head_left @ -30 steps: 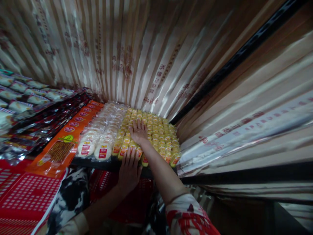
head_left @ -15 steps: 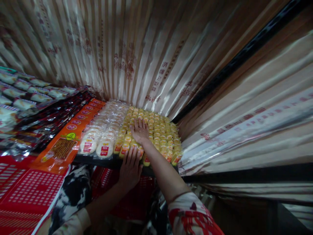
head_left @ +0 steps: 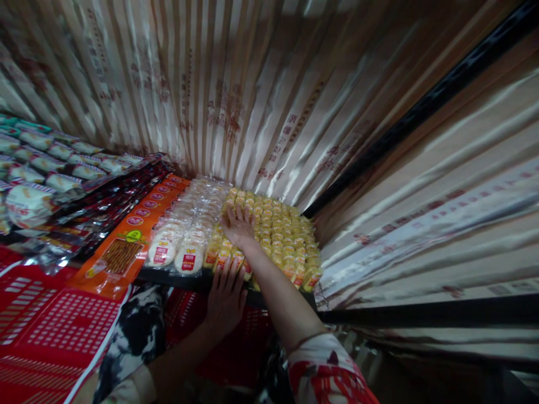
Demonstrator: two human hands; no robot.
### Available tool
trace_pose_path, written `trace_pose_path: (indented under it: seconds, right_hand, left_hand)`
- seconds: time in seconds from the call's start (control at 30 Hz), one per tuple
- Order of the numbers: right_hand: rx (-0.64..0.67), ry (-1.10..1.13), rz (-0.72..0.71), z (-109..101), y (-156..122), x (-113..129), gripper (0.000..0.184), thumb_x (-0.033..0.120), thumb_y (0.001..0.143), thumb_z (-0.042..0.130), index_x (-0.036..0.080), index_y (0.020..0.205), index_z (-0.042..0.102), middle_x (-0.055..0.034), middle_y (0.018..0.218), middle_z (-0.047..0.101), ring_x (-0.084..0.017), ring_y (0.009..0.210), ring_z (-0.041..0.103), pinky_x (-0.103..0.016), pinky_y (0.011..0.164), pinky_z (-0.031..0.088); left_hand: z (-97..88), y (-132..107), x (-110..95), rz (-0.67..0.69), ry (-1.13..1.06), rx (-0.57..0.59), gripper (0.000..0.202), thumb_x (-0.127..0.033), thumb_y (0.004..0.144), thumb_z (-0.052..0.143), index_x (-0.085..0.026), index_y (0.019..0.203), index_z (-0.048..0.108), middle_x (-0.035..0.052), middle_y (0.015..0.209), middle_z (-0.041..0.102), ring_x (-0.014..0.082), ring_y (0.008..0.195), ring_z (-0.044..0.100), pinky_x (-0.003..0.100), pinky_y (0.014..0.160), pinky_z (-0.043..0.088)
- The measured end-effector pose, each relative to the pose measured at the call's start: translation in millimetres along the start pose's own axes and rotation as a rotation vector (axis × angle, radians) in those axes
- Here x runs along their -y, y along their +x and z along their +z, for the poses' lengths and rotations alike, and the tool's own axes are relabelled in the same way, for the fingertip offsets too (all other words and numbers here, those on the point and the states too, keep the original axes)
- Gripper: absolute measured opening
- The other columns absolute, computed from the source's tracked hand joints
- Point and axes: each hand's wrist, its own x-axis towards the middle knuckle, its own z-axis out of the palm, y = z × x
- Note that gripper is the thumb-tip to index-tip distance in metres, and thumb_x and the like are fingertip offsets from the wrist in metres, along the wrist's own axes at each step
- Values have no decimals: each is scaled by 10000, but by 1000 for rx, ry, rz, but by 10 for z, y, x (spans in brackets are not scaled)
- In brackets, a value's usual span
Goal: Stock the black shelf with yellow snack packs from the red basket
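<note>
Rows of small yellow-wrapped snack packs (head_left: 282, 235) stand on a dark shelf. My right hand (head_left: 239, 227) lies flat on top of them, fingers stretched toward the back. At the front edge, my left hand (head_left: 227, 294) rests its outstretched fingertips against the front packs, with its palm below the shelf edge. Neither hand is wrapped round a pack. Just left of the yellow packs stand two rows of round white rice crackers (head_left: 188, 258) in clear wrappers. Beside those lies an orange snack bag (head_left: 122, 255) with a picture of brown sticks.
Dark shiny packets (head_left: 113, 205) and white-and-green bags (head_left: 50, 160) fill the shelf at left. Red plastic baskets (head_left: 63, 320) sit below its front edge. Pleated printed curtains (head_left: 236, 112) hang behind and at right, crossed by a black metal bar (head_left: 404, 129).
The view has shifted slightly, so the shelf and goods appear a little further right and lower. Both hands keep nearly the same place on the yellow packs.
</note>
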Motion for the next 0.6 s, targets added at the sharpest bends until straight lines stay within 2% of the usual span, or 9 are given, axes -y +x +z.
trace_pose_path:
  seconds: [0.17, 0.33, 0.43, 0.6]
  right_hand:
    - [29, 34, 22, 41, -35, 25, 596, 591, 902, 135, 349, 1447, 149, 31, 1543, 40, -239, 1407, -60, -474, 1107, -36]
    - [48, 22, -6, -71, -19, -15, 630, 625, 890, 135, 340, 1451, 117, 22, 1544, 3, -222, 1403, -102, -445, 1108, -55]
    - [16, -19, 35, -115, 17, -89, 645, 646, 881, 122, 343, 1451, 113, 20, 1543, -20, -231, 1401, -106, -446, 1103, -67]
    - [32, 2, 126, -61, 28, -177, 685, 682, 857, 109, 341, 1451, 115, -15, 1541, 84, -290, 1404, -21, -466, 1103, -4]
  left_hand:
    - [-32, 36, -6, -1, 25, 25, 468, -323, 867, 460, -141, 1297, 476, 135, 1426, 387, 308, 1353, 269, 502, 1075, 261]
    - [-44, 32, -3, 20, 20, -20, 437, -293, 864, 472, -151, 1276, 499, 139, 1417, 399, 301, 1348, 284, 492, 1071, 272]
    - [-28, 29, -3, 19, 21, -35, 440, -299, 865, 474, -148, 1277, 500, 145, 1413, 403, 303, 1353, 274, 489, 1067, 279]
    - [-5, 30, -8, 6, 17, -37, 460, -311, 861, 474, -136, 1286, 492, 163, 1407, 405, 315, 1352, 270, 501, 1062, 284]
